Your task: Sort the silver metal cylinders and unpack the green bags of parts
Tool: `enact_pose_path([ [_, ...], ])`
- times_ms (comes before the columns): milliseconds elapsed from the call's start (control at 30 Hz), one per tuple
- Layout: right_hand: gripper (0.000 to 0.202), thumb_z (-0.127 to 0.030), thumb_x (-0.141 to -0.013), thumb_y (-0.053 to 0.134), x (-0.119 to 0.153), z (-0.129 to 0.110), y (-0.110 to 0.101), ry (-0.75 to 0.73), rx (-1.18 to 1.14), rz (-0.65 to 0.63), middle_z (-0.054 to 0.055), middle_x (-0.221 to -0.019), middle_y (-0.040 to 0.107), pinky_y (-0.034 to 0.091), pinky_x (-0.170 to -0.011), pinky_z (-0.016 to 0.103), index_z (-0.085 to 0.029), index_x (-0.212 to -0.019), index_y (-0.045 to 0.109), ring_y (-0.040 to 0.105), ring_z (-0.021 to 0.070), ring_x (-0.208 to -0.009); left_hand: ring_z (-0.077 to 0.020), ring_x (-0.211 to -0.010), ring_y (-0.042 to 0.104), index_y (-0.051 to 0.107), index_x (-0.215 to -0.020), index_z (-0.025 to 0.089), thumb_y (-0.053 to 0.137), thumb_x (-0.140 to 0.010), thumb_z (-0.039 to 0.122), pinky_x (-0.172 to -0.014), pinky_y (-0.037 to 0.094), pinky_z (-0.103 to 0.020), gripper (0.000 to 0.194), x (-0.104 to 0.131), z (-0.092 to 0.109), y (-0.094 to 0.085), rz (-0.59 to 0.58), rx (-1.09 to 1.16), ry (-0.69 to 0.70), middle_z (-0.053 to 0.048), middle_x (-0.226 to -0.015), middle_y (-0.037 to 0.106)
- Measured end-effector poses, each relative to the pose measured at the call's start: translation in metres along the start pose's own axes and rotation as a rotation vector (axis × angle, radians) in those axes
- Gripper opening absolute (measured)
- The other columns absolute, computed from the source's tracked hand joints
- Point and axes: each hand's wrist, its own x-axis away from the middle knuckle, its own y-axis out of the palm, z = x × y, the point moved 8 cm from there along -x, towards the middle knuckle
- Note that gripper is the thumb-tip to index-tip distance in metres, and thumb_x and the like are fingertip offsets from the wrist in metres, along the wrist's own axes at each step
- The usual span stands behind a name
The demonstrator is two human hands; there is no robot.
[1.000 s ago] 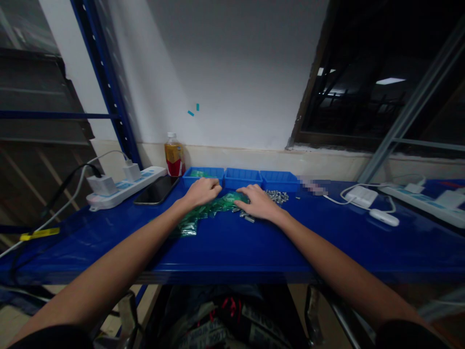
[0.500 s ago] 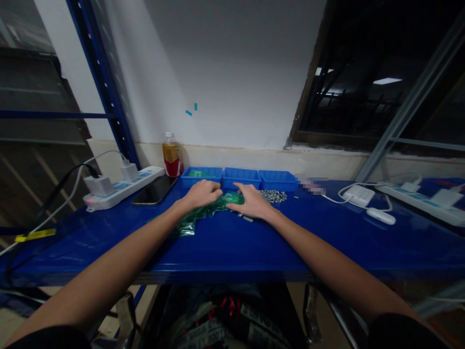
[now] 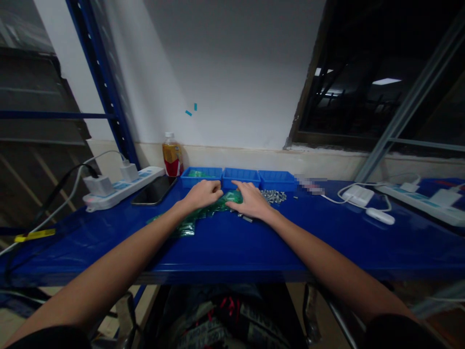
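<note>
Green plastic packets [image 3: 187, 227] lie overlapping on the blue table [image 3: 232, 247], running from the left toward the middle. My left hand [image 3: 204, 194] rests over them with its fingers curled closed; what they hold, if anything, is hidden. Across a small gap, my right hand [image 3: 249, 199] has thumb and index finger spread apart, at the right end of the green packets, with nothing visible between them. Small metal screws [image 3: 274, 196] are heaped just right of my right hand, and a few metal pieces [image 3: 247, 219] lie beneath it.
Three blue bins [image 3: 278, 180] line the wall, the left one holding green packets. A drink bottle [image 3: 172, 155], a phone [image 3: 154, 190] and a power strip [image 3: 145, 178] stand on the left. White chargers [image 3: 359, 195] and another power strip [image 3: 425, 201] lie on the right.
</note>
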Motion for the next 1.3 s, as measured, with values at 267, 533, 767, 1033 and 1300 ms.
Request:
enact_pose_path([
  [267, 0.069, -0.046, -0.081, 0.058, 0.010, -0.015, -0.019, -0.157, 0.073, 0.063, 0.014, -0.119, 0.054, 0.038, -0.090, 0.041, -0.015, -0.137, 0.035, 0.047, 0.0291, -0.110, -0.0236, -0.082, 0.061, 0.066, -0.083, 0.016, 0.033, -0.088, 0.051, -0.072, 0.040, -0.030, 0.049, -0.001, 0.001, 0.016, -0.070, 0.060, -0.004, -0.011, -0.087, 0.068],
  [533, 0.067, -0.040, -0.082, 0.058, 0.014, -0.030, -0.036, -0.263, 0.037, 0.103, 0.011, -0.124, 0.051, 0.036, -0.095, 0.043, -0.023, -0.141, 0.031, 0.045, 0.0292, -0.114, -0.0144, -0.068, 0.056, 0.057, -0.081, 0.014, 0.059, -0.075, 0.041, -0.064, 0.041, -0.026, 0.027, -0.004, 0.000, 0.011, 0.030, 0.770, -0.084, -0.003, -0.073, 0.062],
  [767, 0.062, -0.039, -0.086, 0.053, 0.015, -0.024, -0.037, -0.204, 0.007, 0.101, 0.012, -0.128, 0.050, 0.038, -0.097, 0.041, -0.018, -0.140, 0.032, 0.046, 0.0284, -0.117, -0.0131, -0.072, 0.056, 0.057, -0.103, 0.013, 0.064, -0.073, 0.032, -0.069, 0.043, -0.026, 0.036, -0.006, -0.008, 0.004, 0.184, 1.003, -0.131, -0.003, -0.079, 0.061],
  [1033, 0.058, -0.043, -0.088, 0.048, 0.012, -0.012, -0.029, -0.074, 0.049, 0.094, 0.014, -0.117, 0.059, 0.041, -0.089, 0.044, -0.014, -0.137, 0.039, 0.051, 0.0294, -0.107, -0.0155, -0.081, 0.056, 0.059, -0.093, 0.014, 0.063, -0.072, 0.032, -0.076, 0.045, -0.029, 0.028, -0.005, -0.014, -0.009, 0.346, 0.862, -0.071, -0.004, -0.087, 0.061],
  [1300, 0.053, -0.045, -0.087, 0.048, 0.009, -0.003, -0.032, -0.006, 0.054, 0.124, 0.013, -0.105, 0.063, 0.043, -0.083, 0.041, -0.012, -0.129, 0.048, 0.054, 0.0280, -0.097, -0.0148, -0.080, 0.055, 0.057, -0.091, 0.015, 0.058, -0.076, 0.034, -0.074, 0.046, -0.027, 0.025, -0.001, 0.004, -0.017, 0.355, 0.843, -0.012, -0.004, -0.090, 0.060],
])
